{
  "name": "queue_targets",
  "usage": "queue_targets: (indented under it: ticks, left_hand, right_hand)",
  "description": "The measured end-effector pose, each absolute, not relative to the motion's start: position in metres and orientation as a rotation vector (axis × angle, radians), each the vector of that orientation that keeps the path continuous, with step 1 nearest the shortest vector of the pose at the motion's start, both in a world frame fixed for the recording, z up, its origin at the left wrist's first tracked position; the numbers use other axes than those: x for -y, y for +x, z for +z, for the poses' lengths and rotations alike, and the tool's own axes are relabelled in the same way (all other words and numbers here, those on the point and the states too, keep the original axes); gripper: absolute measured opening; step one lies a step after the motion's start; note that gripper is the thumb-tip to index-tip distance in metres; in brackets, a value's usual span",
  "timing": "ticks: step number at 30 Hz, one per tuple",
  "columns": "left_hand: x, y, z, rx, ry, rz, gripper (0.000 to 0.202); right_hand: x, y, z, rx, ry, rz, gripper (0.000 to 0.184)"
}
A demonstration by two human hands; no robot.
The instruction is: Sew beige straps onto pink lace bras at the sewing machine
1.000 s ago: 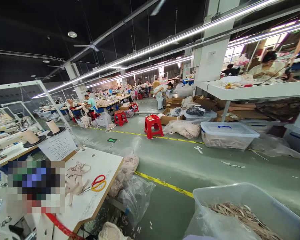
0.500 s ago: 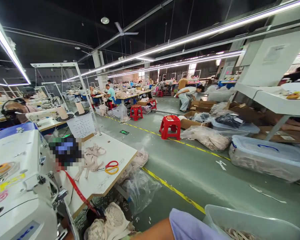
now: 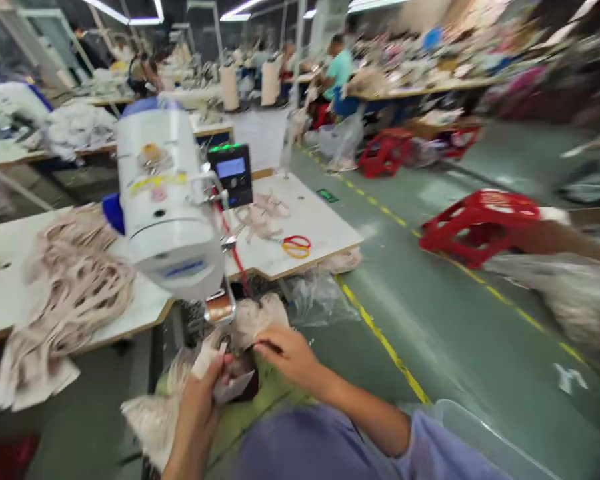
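In the lower middle of the head view, my left hand (image 3: 203, 390) is closed on pale cloth at the near side of a beige bra (image 3: 267, 313). My right hand (image 3: 293, 357) pinches the bra's edge just to the right, fingers pressed together. The bra lies beneath the front end of a white sewing machine (image 3: 175, 233). More beige lace cloth (image 3: 153, 420) hangs over my lap by the left wrist. Motion blur smears the view, and the left fingertips are partly hidden by cloth.
Scissors (image 3: 296, 247) with red and yellow handles and beige strips (image 3: 265, 213) lie on the white table (image 3: 325, 220). A heap of beige straps (image 3: 80, 267) drapes over the left tabletop. A red stool (image 3: 480, 223) stands across the aisle; a clear bin (image 3: 485, 433) sits lower right.
The view has swung left and down, so the sewing machine now sits nearer the middle. Both hands have come into view at the bra, where before only a forearm showed.
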State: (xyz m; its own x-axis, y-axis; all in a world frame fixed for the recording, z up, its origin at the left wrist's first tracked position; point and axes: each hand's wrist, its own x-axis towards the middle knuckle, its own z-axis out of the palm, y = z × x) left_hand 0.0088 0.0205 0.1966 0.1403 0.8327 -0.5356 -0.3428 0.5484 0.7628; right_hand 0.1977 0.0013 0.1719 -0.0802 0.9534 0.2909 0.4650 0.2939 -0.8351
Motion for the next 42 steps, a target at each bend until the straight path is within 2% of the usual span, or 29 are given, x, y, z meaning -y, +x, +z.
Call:
queue_targets:
  ticks: [2, 5, 13, 17, 23, 32, 42]
  left_hand:
    - [-0.011, 0.005, 0.192, -1.133, 0.452, 0.934, 0.043]
    - [-0.012, 0.015, 0.188, -1.160, 0.401, 1.020, 0.038]
    - [-0.004, 0.028, 0.186, -1.108, 0.440, 1.125, 0.040]
    - [-0.002, 0.026, 0.181, -1.174, 0.631, 1.066, 0.034]
    - [0.000, 0.021, 0.184, -1.242, 1.073, 0.957, 0.017]
    - [-0.003, 0.008, 0.180, -1.157, 1.095, 0.908, 0.019]
    - [-0.009, 0.003, 0.187, -1.303, 1.217, 0.773, 0.023]
  right_hand:
    - [0.001, 0.187, 0.175, 1.704, -1.246, 0.684, 0.015]
    - [0.003, 0.170, 0.177, 1.721, -1.181, 0.646, 0.014]
    - [-0.005, 0.158, 0.170, 1.709, -1.275, 0.616, 0.015]
    - [-0.007, 0.168, 0.169, 1.712, -1.324, 0.679, 0.010]
    - [-0.010, 0.189, 0.175, 1.842, -1.322, 0.979, 0.007]
    - [-0.017, 0.187, 0.178, 1.938, -1.216, 1.148, 0.011]
    - [-0.015, 0.179, 0.181, 1.823, -1.329, 1.097, 0.011]
